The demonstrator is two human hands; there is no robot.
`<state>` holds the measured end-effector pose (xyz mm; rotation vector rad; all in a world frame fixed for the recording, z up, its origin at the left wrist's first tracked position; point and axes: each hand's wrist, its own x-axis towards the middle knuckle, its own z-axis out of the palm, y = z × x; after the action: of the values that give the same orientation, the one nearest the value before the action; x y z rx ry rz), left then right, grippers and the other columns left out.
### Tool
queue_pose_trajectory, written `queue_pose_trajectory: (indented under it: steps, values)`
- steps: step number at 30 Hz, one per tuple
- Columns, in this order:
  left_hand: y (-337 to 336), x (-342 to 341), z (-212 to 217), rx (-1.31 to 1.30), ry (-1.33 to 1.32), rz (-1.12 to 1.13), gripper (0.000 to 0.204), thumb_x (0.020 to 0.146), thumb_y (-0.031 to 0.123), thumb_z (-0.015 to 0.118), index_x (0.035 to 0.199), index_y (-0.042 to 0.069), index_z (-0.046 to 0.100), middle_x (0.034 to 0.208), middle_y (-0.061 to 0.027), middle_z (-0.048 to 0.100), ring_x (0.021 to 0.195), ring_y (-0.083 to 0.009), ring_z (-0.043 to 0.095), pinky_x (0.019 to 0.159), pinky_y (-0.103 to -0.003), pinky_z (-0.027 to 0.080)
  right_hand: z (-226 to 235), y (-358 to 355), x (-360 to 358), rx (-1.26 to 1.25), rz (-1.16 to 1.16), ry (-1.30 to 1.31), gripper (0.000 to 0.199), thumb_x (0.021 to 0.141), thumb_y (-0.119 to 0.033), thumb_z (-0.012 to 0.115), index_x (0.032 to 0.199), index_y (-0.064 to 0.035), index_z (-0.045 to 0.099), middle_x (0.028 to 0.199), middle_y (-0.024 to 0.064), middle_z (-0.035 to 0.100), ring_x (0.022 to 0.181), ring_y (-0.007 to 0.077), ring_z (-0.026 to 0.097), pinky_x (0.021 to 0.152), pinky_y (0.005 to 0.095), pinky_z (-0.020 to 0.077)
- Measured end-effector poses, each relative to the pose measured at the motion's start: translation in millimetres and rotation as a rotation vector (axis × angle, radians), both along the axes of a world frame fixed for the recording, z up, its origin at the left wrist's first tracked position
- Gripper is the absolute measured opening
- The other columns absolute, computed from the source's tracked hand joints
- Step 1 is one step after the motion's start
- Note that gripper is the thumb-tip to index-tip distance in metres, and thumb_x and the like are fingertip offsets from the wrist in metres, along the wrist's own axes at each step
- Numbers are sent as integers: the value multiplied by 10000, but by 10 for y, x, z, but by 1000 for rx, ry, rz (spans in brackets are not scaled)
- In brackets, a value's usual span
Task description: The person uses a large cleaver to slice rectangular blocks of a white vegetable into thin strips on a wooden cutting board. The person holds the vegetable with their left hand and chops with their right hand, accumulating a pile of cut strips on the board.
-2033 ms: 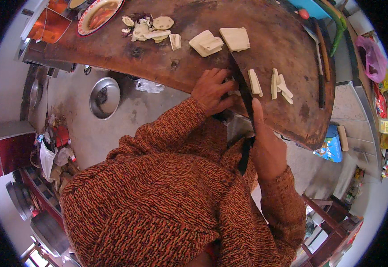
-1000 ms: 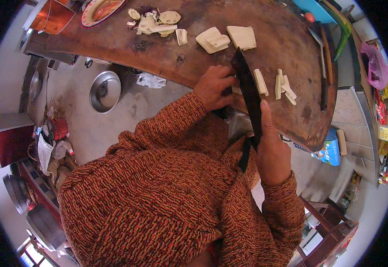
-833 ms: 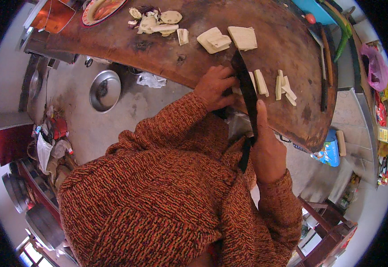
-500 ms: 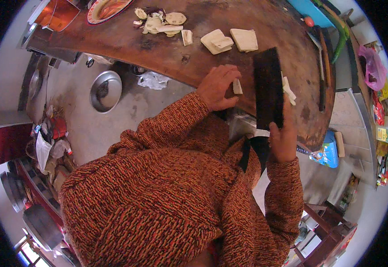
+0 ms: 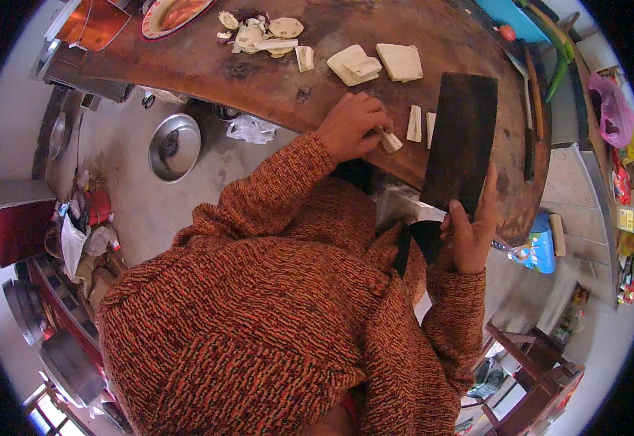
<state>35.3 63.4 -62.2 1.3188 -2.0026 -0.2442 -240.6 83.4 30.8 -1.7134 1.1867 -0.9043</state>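
My right hand (image 5: 471, 229) is wrapped round the lower end of a dark, broad-bladed cleaver (image 5: 461, 138), its blade tilted over the wooden table (image 5: 281, 91). To its left, near the table's front edge, my left hand (image 5: 355, 127) pinches a small pale vegetable piece (image 5: 390, 141) between thumb and fingers. Two cut pale strips lie just left of the blade, the nearer one a narrow strip (image 5: 414, 123); the blade partly hides the other. Farther back are thick pale slices (image 5: 353, 67), a squarish slice (image 5: 399, 62) and a short piece (image 5: 304, 58).
A heap of pale scraps with dark peel (image 5: 255, 35) lies at the back, beside a rimmed dish (image 5: 175, 16). Long tools (image 5: 529, 116), a small red fruit (image 5: 507, 33) and a green vegetable (image 5: 560, 54) are at the right. A metal basin (image 5: 174, 149) stands on the floor.
The cleaver has shifted right and tilted, baring pale strips to its left. My left hand has moved slightly, and the piece in it now points toward the blade.
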Motion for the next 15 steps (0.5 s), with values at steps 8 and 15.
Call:
queue_pose_trajectory:
  steps: [8, 15]
  values:
    - [190, 60, 14, -3, 67, 106, 197, 715, 136, 724, 876, 131, 610, 936, -69, 597, 941, -296, 543, 839, -422, 404, 114, 133, 103, 148, -50, -131, 787, 805, 94, 500, 1525, -75, 232, 1450, 113, 414, 672, 79, 505, 563, 204, 448]
    - [360, 418, 154, -223, 77, 423, 196, 688, 110, 764, 824, 112, 622, 899, -82, 635, 888, -309, 584, 820, -425, 439, 240, 218, 166, 156, -155, -313, 784, 813, 119, 484, 1525, -85, 229, 1369, 137, 467, 626, 83, 495, 521, 200, 431]
